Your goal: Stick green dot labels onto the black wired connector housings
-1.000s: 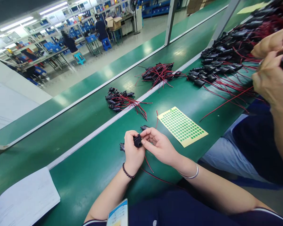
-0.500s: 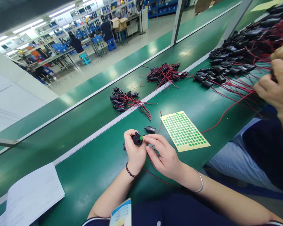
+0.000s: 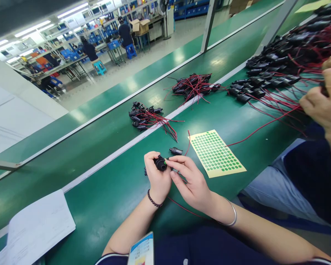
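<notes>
My left hand (image 3: 156,176) is closed around a small black pump (image 3: 160,163), its round open end turned toward me. My right hand (image 3: 191,181) reaches in from the right, index fingertip pressing a green dot sticker (image 3: 165,162) against the pump's side. Most of that dot is hidden under the finger; the thumb stays a little apart below. Another black pump (image 3: 175,151) lies just beyond my hands, and a red wire (image 3: 187,210) trails below them. To the right rests a yellow sheet of green dot stickers (image 3: 217,154).
Bundles of wired pumps lie ahead, one (image 3: 139,117) nearer and one (image 3: 191,86) farther. A large pile (image 3: 276,60) fills the right, beside a co-worker's hands (image 3: 325,92). Papers (image 3: 41,228) lie at the left. A metal post (image 3: 209,27) rises beyond the bench.
My right index fingertip has moved onto the green dot, covering more of it. The co-worker's hands shifted slightly right, and a red wire end now reaches over the sticker sheet's edge.
</notes>
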`<state>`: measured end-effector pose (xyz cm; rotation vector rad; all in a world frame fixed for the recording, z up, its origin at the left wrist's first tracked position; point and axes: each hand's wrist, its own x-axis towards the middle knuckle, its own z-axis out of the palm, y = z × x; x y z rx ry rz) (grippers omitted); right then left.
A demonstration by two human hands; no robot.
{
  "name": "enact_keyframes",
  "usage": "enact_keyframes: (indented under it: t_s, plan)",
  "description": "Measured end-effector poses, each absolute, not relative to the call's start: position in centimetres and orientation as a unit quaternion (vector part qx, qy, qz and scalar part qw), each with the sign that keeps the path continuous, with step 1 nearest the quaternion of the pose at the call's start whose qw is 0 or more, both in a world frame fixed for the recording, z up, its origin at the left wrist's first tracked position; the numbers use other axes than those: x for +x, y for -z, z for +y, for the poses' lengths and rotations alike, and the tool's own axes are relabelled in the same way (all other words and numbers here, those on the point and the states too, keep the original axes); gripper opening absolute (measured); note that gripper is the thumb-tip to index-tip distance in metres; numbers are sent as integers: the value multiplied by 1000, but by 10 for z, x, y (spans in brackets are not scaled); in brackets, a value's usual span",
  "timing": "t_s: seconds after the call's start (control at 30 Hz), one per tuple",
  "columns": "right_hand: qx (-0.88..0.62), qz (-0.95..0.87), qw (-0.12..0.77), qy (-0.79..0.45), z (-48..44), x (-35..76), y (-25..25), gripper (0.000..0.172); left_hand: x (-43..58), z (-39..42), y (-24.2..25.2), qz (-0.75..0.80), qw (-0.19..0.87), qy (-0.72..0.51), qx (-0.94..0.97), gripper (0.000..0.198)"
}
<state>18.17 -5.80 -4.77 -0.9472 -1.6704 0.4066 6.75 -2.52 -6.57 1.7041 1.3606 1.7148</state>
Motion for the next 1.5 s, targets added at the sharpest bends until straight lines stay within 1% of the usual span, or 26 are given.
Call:
enact_keyframes:
  t_s: [0.13,0.3,0.4,0.47,0.53,0.63,0.73,0.87,0.93,0.97,1.03,1.17,1.23,1.37,1.5]
  plan:
    - [-399,-678,569,-238,-60,178,49,33,68,-25,67,479,181,-617,598,24]
    - [-401,-637,563,-341,-59,178,51,29,68,-25,69,479,184,-628,585,27]
    - [-388,-610,550,-418,-56,180,53,28,69,-24,67,484,209,-628,573,27]
    - [-379,-603,544,-443,-55,181,54,29,70,-24,65,489,230,-623,565,27]
    - [-378,-612,544,-431,-55,182,54,30,70,-25,63,493,242,-621,559,27]
    - [-393,-651,541,-360,-55,184,52,31,70,-25,61,495,251,-618,557,25]
    - [-402,-700,533,-250,-53,184,51,33,69,-25,61,493,259,-613,559,24]
    - [-404,-765,499,-54,-50,183,48,37,69,-25,63,504,255,-604,562,23]
    - [-402,-784,472,10,-50,183,47,38,69,-25,63,515,242,-600,562,22]
    - [-400,-790,464,21,-50,183,47,38,68,-25,63,517,237,-600,563,22]
    - [-391,-791,471,1,-50,183,46,38,68,-26,63,511,238,-601,566,22]
    - [-382,-741,528,-159,-52,186,43,32,69,-28,61,482,271,-614,564,25]
    - [-389,-716,539,-213,-51,187,41,28,70,-28,60,475,279,-621,558,26]
    - [-398,-699,547,-230,-47,188,36,20,70,-28,61,470,274,-626,559,27]
    - [-410,-691,546,-236,-43,188,31,13,69,-26,63,464,239,-628,577,28]
